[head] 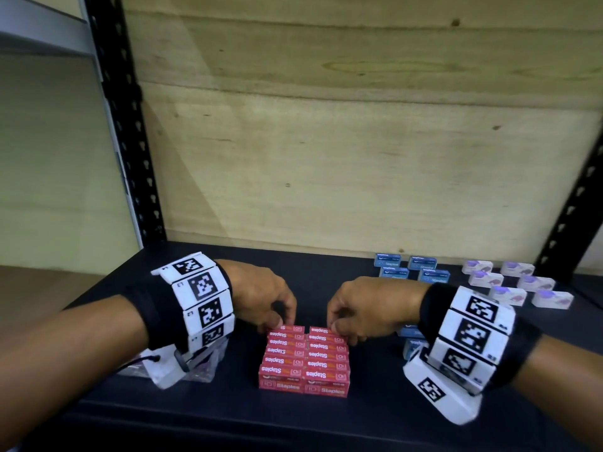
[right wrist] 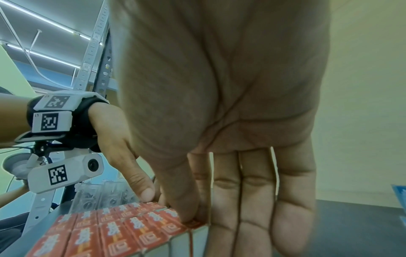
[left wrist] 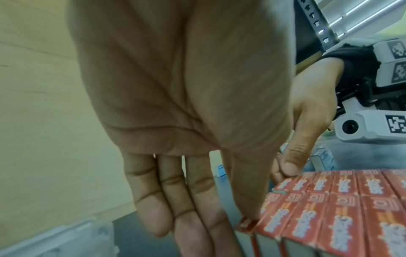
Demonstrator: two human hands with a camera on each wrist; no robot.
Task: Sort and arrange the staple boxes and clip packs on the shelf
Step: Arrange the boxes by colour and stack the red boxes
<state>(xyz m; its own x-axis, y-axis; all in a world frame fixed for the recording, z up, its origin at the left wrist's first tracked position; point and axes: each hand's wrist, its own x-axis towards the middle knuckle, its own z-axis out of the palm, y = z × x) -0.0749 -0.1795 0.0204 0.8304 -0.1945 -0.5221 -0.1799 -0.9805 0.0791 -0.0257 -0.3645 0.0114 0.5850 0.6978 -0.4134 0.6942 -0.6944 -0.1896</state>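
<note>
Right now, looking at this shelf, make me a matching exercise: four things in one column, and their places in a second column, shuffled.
Things:
1. red staple boxes
2. blue staple boxes
3. purple-and-white boxes
4. clear clip packs

Places:
A. under the left wrist
B. far right of the shelf
C. centre front, between both hands
D. back, right of centre

Pairs: 1-C, 2-D, 3-B, 4-A

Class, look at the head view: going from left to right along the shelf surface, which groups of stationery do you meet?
clear clip packs → red staple boxes → blue staple boxes → purple-and-white boxes.
</note>
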